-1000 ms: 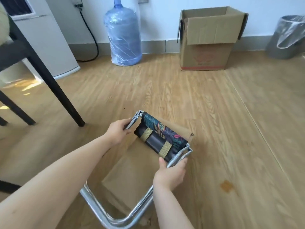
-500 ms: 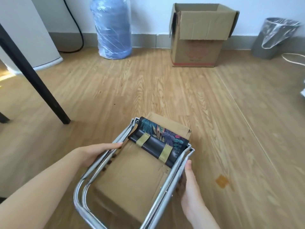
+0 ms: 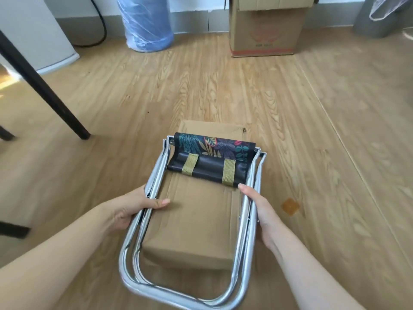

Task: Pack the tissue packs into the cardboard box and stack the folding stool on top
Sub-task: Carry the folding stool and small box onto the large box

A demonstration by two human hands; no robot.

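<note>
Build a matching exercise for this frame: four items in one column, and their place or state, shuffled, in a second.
Items:
1. folding stool
2. closed cardboard box
3. water bottle
4. open cardboard box

Places or states:
A. by the far wall, left of centre, wrapped in clear film
B. folded flat, held at both side tubes by the left hand and right hand
C. by the far wall, right of centre, red band along its base
D. on the floor under the stool frame, flaps shut

Pairs: 1-B, 2-D, 3-A, 4-C
</note>
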